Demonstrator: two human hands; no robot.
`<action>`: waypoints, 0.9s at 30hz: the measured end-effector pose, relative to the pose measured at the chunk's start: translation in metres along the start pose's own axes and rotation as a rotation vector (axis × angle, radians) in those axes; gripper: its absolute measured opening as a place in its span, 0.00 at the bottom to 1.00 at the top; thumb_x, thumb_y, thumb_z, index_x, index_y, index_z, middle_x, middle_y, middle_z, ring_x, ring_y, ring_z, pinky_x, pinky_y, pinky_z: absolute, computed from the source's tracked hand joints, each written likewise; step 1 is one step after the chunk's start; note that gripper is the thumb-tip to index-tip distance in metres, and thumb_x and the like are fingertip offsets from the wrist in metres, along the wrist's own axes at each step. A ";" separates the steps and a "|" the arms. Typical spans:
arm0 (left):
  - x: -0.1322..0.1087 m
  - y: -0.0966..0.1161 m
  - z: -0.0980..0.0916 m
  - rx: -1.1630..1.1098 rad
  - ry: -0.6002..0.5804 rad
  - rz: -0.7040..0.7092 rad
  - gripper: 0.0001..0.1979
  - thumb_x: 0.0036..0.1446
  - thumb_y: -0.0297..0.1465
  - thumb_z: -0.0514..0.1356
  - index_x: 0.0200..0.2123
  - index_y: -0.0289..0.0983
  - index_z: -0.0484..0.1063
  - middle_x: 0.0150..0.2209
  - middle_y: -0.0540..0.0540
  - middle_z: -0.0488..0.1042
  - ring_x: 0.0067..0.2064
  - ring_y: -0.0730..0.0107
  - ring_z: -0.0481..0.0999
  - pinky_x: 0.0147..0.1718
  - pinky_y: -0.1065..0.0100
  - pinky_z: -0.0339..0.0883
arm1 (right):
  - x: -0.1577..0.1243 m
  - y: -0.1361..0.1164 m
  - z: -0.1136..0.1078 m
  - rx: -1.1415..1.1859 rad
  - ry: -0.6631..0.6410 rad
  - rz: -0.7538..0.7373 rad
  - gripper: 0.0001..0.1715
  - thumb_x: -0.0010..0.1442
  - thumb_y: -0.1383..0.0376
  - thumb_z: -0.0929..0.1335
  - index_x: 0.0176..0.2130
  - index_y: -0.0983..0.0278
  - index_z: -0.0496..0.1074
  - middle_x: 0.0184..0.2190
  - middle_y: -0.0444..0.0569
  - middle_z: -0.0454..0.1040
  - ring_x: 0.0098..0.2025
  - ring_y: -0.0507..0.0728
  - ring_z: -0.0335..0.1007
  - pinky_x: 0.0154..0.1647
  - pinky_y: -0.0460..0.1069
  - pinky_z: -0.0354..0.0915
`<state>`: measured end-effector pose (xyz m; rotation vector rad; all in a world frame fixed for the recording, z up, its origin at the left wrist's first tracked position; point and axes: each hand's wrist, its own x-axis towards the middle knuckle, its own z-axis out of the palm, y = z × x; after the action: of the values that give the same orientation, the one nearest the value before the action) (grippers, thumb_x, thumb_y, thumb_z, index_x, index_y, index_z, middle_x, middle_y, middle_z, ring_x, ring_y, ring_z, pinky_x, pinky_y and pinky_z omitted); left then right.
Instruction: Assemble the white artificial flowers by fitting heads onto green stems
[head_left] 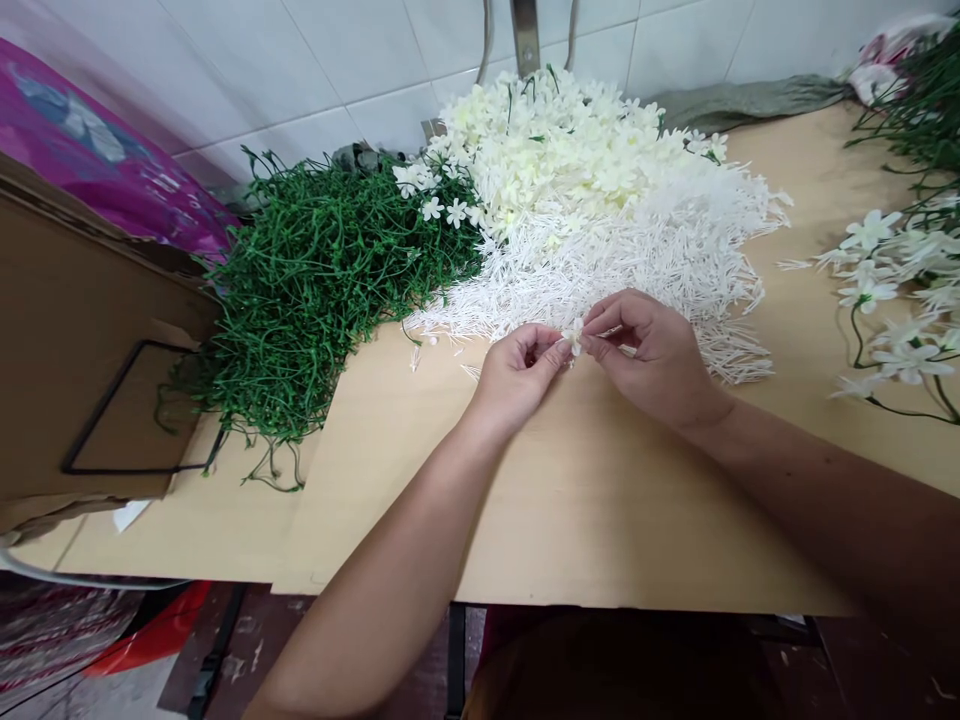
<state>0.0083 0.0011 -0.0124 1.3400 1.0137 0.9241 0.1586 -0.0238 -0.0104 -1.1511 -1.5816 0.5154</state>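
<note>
A small white artificial flower (575,337) is pinched between my two hands over the cardboard-covered table. My left hand (521,372) grips it from the left with thumb and fingertips. From the right, the thumb and forefinger of my right hand (651,350) close on its petals. Just beyond the hands spreads a heap of thin white sticks (600,265). A pile of cream-white flower heads (551,150) rises behind the sticks. To the left lies a large tangle of green plastic stems (330,270). Whether a stick is in the flower is hidden by my fingers.
Finished-looking white flowers on green stems (907,350) lie at the right edge. A cardboard box (90,350) and a purple bag (112,150) stand at the left. A tiled wall (285,70) closes off the back. The table's front edge runs below my forearms.
</note>
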 end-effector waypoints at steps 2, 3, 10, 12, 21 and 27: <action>0.000 0.000 -0.001 0.016 -0.004 0.013 0.14 0.46 0.39 0.66 0.25 0.34 0.68 0.22 0.52 0.70 0.26 0.78 0.67 0.27 0.72 0.60 | 0.000 0.000 0.000 -0.025 0.011 0.006 0.03 0.51 0.70 0.67 0.26 0.66 0.68 0.29 0.48 0.71 0.31 0.52 0.68 0.30 0.48 0.66; 0.000 0.000 -0.001 0.025 -0.009 0.019 0.14 0.46 0.38 0.66 0.25 0.35 0.68 0.22 0.52 0.69 0.26 0.78 0.66 0.27 0.72 0.60 | 0.000 0.000 0.000 -0.037 0.020 0.018 0.02 0.51 0.70 0.67 0.26 0.66 0.68 0.29 0.48 0.72 0.30 0.52 0.68 0.29 0.48 0.66; 0.000 0.002 -0.001 0.050 -0.012 0.032 0.12 0.47 0.36 0.65 0.25 0.35 0.68 0.21 0.53 0.67 0.25 0.78 0.65 0.27 0.73 0.58 | -0.001 0.001 0.002 -0.059 0.041 0.118 0.00 0.51 0.70 0.67 0.28 0.66 0.69 0.29 0.47 0.74 0.29 0.51 0.69 0.29 0.47 0.66; 0.000 0.002 0.000 0.051 -0.011 0.028 0.11 0.48 0.35 0.64 0.25 0.35 0.68 0.22 0.52 0.67 0.25 0.78 0.65 0.27 0.72 0.58 | -0.001 0.001 0.002 -0.071 0.035 0.090 0.01 0.51 0.70 0.67 0.27 0.66 0.69 0.30 0.48 0.74 0.31 0.52 0.70 0.29 0.47 0.67; -0.002 0.003 0.000 0.081 -0.031 0.001 0.11 0.47 0.36 0.64 0.25 0.35 0.68 0.22 0.51 0.69 0.25 0.77 0.66 0.27 0.72 0.59 | -0.003 0.000 0.004 -0.099 -0.057 0.033 0.03 0.51 0.71 0.66 0.26 0.65 0.68 0.34 0.50 0.74 0.36 0.54 0.70 0.33 0.50 0.69; -0.004 0.004 0.000 0.081 -0.046 0.048 0.14 0.45 0.40 0.65 0.25 0.35 0.69 0.23 0.50 0.71 0.26 0.76 0.66 0.27 0.72 0.60 | 0.005 0.000 -0.002 0.180 -0.168 0.280 0.06 0.49 0.67 0.70 0.25 0.66 0.68 0.25 0.45 0.72 0.27 0.50 0.68 0.28 0.47 0.66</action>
<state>0.0070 -0.0020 -0.0081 1.4523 0.9961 0.8920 0.1602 -0.0203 -0.0073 -1.2218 -1.4863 0.9409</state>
